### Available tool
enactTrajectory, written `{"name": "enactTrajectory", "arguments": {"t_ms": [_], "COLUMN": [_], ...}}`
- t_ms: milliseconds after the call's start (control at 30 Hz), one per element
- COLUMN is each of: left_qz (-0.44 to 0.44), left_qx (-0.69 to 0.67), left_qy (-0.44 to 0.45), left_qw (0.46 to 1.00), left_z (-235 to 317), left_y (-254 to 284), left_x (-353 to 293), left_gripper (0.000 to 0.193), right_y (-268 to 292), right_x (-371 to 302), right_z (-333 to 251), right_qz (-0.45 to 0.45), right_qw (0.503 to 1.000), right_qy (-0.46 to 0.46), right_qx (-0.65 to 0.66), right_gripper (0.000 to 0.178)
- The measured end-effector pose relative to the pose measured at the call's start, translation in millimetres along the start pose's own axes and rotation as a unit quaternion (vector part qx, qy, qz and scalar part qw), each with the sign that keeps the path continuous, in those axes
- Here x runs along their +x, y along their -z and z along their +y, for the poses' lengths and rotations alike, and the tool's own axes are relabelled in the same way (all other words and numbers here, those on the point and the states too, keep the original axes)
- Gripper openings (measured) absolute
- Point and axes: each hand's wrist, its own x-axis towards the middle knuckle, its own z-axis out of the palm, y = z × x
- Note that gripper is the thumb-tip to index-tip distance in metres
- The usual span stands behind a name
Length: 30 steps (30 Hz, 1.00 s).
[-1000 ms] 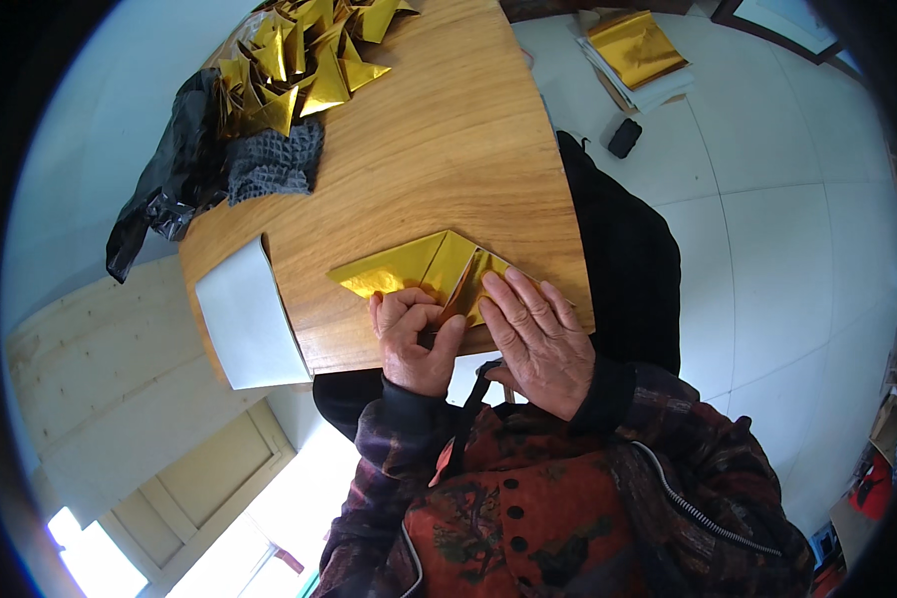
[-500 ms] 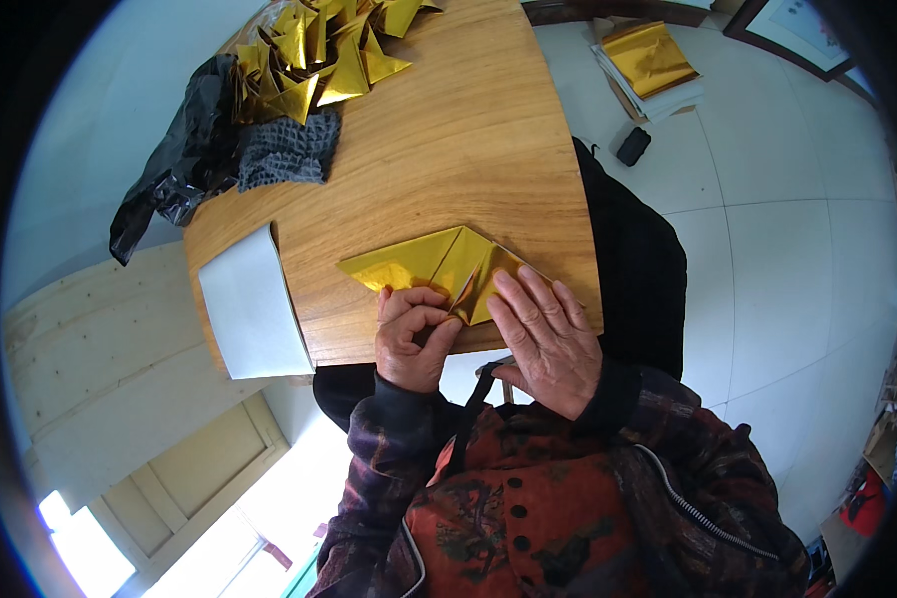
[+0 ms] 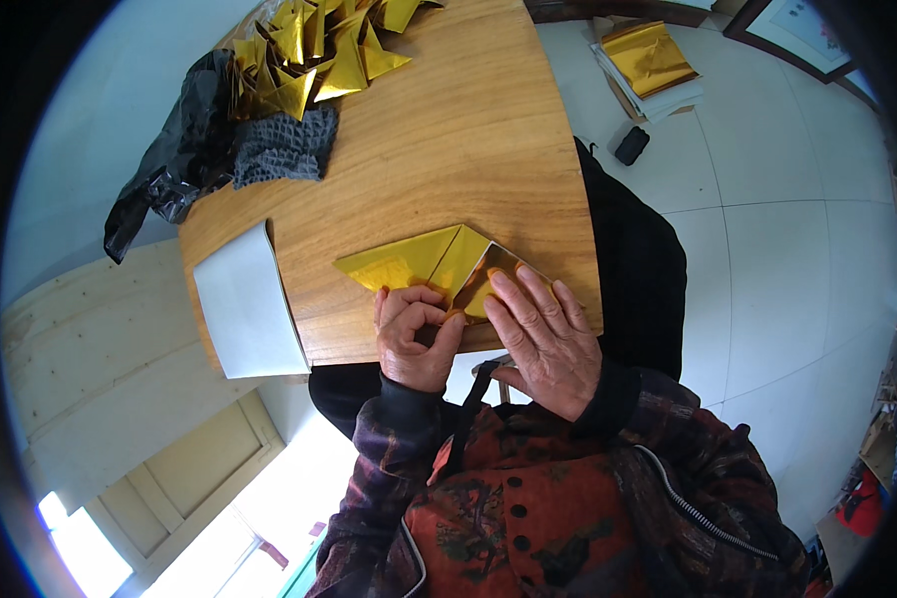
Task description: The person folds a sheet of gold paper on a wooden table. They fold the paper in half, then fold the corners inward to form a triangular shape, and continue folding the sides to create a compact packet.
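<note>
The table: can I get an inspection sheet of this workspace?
Surface: wooden table.
Job's things: gold paper, partly folded, at the near edge; gold pieces piled at the far end.
Clutter: black bag, grey cloth by the pile; white sheet at left.
Hands: left hand pinches the paper; right hand lies flat on it.
Cables: nothing clearly seen.
Surroundings: tiled floor at right, with black case and a stack topped with gold.

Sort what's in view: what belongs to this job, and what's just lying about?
Belongs:
gold paper, touched by left hand and right hand
table beneath
likely folded pieces; perhaps white sheet, gold stack

Seemingly lying about:
black bag
grey cloth
black pouch, on floor
</note>
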Motion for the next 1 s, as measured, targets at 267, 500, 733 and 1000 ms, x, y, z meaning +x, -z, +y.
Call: {"name": "enactTrajectory", "arguments": {"t_ms": [267,500,733,1000], "left_qz": [-0.012,-0.020,-0.021,-0.021], "left_qx": [-0.011,-0.010,0.015,0.026], "left_qy": [0.005,0.010,-0.011,-0.006], "left_qw": [1.000,1.000,1.000,0.999], "left_z": [3.7,5.3,5.9,6.8], "left_y": [3.6,2.4,1.4,-0.7], "left_x": [3.2,2.0,1.4,1.7], "left_gripper": [0.010,0.007,0.009,0.011], "right_y": [-2.1,0.8,2.0,0.8], "right_x": [-0.7,-1.5,-1.5,-1.7], "right_z": [0.4,1.8,0.8,0.7], "right_qz": [0.004,-0.010,-0.011,-0.006], "right_qw": [1.000,1.000,0.999,1.000], "right_qy": [0.000,0.002,-0.001,-0.008], "right_qx": [0.005,0.029,0.030,0.028], "right_gripper": [0.096,0.096,0.094,0.090]}}
